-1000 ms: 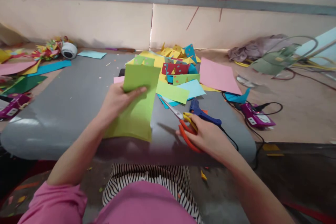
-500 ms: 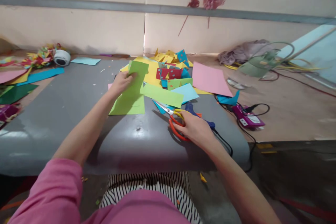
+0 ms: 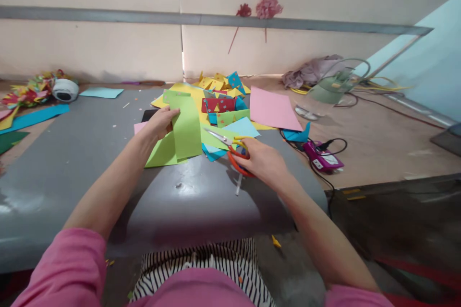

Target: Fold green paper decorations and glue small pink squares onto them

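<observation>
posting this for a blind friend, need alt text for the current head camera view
A person's left hand holds light green paper over a grey table, while the right hand grips orange-and-yellow-handled scissors. Farther back lie spotted paper pieces and a pink sheet.

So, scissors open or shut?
Shut, or nearly so: the scissors in the right hand show blades lying together, tapering to what looks like one tip.
</observation>
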### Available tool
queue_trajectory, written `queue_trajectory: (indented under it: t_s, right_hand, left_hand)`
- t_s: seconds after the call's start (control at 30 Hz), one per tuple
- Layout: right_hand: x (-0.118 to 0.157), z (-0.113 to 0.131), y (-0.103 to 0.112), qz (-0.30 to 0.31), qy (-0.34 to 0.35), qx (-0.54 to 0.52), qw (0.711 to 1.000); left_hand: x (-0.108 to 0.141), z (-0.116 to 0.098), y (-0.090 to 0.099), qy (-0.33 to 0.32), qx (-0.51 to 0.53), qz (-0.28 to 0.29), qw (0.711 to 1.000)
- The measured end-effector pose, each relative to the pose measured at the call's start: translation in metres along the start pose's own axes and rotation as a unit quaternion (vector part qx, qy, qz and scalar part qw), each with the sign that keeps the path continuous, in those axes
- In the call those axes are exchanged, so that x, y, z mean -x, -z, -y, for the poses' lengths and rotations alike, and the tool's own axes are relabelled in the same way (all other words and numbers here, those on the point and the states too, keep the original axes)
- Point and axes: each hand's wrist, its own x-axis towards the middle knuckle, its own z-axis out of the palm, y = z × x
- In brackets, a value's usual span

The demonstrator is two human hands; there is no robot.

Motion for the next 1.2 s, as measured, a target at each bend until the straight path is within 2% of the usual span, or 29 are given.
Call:
queue_trajectory:
  t_s: [0.13,0.23,0.37,0.43,0.57,0.7,0.83,0.97,1.03,1.1,1.2]
  right_hand:
    - [-0.017,-0.019,0.005,0.018,-0.028,0.038,0.999]
    - [-0.023,-0.027,0.002,0.013,-0.018,0.051,0.998]
    - [-0.034,-0.034,0.001,0.009,0.006,0.047,0.999]
    - [-0.044,-0.038,0.001,0.015,0.026,0.043,0.999]
    - [-0.071,-0.047,-0.001,0.056,0.085,0.033,0.994]
    - [-0.086,-0.054,-0.004,0.095,0.114,0.030,0.989]
    - [-0.079,-0.051,-0.001,0.069,0.091,0.052,0.992]
    - [-0.055,-0.033,0.009,-0.003,0.073,0.052,0.996]
    - [-0.042,-0.019,0.012,-0.032,0.086,-0.020,0.996]
    - [-0.030,-0.001,0.013,-0.026,0.101,-0.151,0.983]
    - [-0.019,0.026,0.009,0.014,0.105,-0.302,0.947]
  left_hand:
    - [-0.005,-0.005,-0.013,-0.019,-0.079,-0.007,0.997]
    - [-0.002,0.000,0.000,-0.037,-0.189,-0.015,0.981]
    - [0.008,0.016,0.032,-0.029,-0.355,-0.015,0.934]
    - [0.013,0.024,0.041,-0.026,-0.413,-0.002,0.911]
    - [0.018,0.032,0.043,-0.026,-0.481,0.015,0.876]
    - [0.018,0.033,0.039,-0.018,-0.501,0.016,0.865]
    - [0.021,0.026,0.050,0.001,-0.476,0.015,0.880]
    - [0.037,0.007,0.080,0.028,-0.408,0.002,0.913]
    - [0.048,-0.003,0.093,0.025,-0.349,-0.013,0.937]
    - [0.060,-0.009,0.097,0.008,-0.228,-0.013,0.974]
    - [0.074,-0.010,0.081,-0.009,-0.084,-0.010,0.996]
